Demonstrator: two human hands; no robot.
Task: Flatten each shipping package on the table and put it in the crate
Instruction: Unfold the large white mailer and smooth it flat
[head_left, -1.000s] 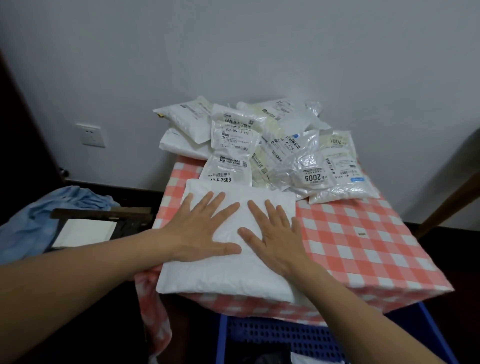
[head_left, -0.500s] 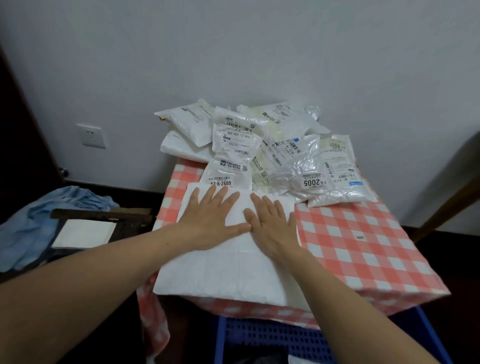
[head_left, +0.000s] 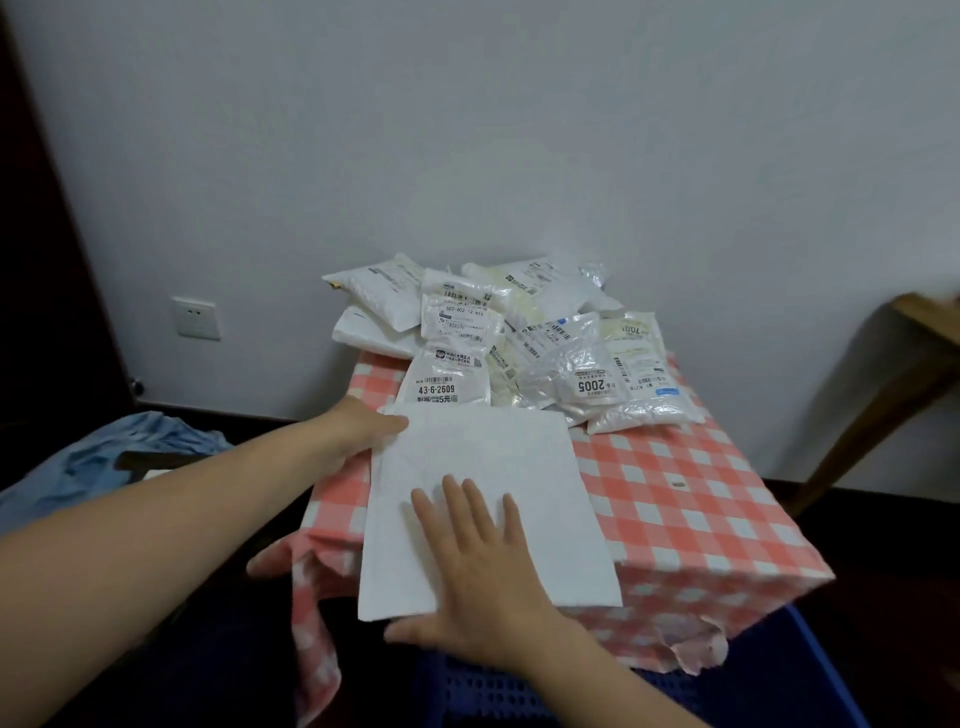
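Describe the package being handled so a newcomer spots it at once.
Find the table with the red-checked cloth. At its near left corner, before a heap of labelled bags, lies one big package. It alone is flat, plain white, and under the right hand.

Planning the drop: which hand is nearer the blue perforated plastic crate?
Right. The right hand lies flat on the near end of the white padded package, just above the crate; the left hand holds the package's far left corner.

- Flat white package (head_left: 498, 467), plain and smooth, lies on the table (head_left: 701, 499), its near end overhanging the front edge.
- Heap of crinkled, labelled packages (head_left: 524, 343) sits just behind it.
- Blue perforated crate (head_left: 483, 693) stands below the table's front.
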